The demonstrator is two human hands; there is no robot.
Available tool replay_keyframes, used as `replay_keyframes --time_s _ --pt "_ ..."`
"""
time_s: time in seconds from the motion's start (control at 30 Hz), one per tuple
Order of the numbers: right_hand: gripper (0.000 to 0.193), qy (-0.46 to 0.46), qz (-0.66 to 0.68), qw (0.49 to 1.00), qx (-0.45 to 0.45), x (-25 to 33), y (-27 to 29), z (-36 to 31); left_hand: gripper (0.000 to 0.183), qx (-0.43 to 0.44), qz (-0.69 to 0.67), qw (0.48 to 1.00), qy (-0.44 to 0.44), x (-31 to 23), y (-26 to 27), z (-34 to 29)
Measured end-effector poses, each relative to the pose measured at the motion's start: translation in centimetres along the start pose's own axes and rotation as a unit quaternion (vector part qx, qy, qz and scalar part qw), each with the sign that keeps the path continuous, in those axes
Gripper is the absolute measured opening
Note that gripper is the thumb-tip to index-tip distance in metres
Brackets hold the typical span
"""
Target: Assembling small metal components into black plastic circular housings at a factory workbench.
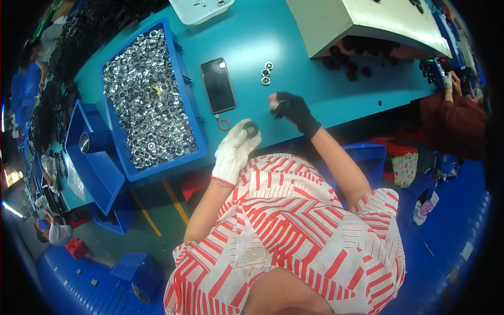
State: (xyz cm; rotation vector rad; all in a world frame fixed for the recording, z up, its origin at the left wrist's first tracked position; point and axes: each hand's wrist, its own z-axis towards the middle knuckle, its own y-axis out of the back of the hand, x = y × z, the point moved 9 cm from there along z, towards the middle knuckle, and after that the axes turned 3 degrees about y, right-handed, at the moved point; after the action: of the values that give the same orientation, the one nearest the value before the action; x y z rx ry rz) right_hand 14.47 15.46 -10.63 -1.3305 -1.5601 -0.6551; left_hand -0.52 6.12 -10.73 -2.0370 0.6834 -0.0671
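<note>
My left hand (236,150), in a white knit glove, grips a small black wheel-like ring (251,129) just past the table's near edge. To its right, above the teal table, is my right hand (289,108) in a black glove with bare fingertips. Its fingers are curled together, and whatever they may hold is too small to make out. Beyond that hand, three small chrome rings (266,73) lie in a short row. A dark-screened phone (218,85) with a reddish loop strap (224,124) rests left of them.
A blue crate (201,148) full of shiny chrome rings stands on the left, beside another blue bin (94,173). At the far side are a white tray (197,17) and a pale metal chute (336,23) with black round parts (350,73) beneath. Another person (451,123) works at the right.
</note>
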Motion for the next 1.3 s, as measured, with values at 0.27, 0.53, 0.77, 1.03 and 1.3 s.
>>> replay_keyframes --time_s 0.27,0.53,0.77,1.03,1.3 --pt "0.031 0.14 -0.203 0.968 0.042 2.9 -3.7 -6.1 0.034 0.009 0.094 0.995 0.016 1.8 -3.5 0.1" --pt "0.021 0.26 -0.323 0.91 -0.022 4.3 -2.3 -7.9 0.029 0.031 0.142 0.989 0.01 2.8 -4.6 0.5" --pt "0.027 0.374 -0.459 0.806 -0.002 3.6 -3.6 -9.9 0.04 -0.05 0.23 0.972 0.006 3.0 -3.0 0.0" --pt "0.047 0.236 -0.355 0.902 0.066 -1.2 -3.2 -7.6 0.061 -0.03 0.338 0.938 -0.068 2.3 -3.9 0.8" --pt "0.028 0.194 -0.497 0.844 0.048 2.1 -4.0 -7.8 0.036 0.018 0.512 0.858 -0.026 2.9 -4.2 1.2"
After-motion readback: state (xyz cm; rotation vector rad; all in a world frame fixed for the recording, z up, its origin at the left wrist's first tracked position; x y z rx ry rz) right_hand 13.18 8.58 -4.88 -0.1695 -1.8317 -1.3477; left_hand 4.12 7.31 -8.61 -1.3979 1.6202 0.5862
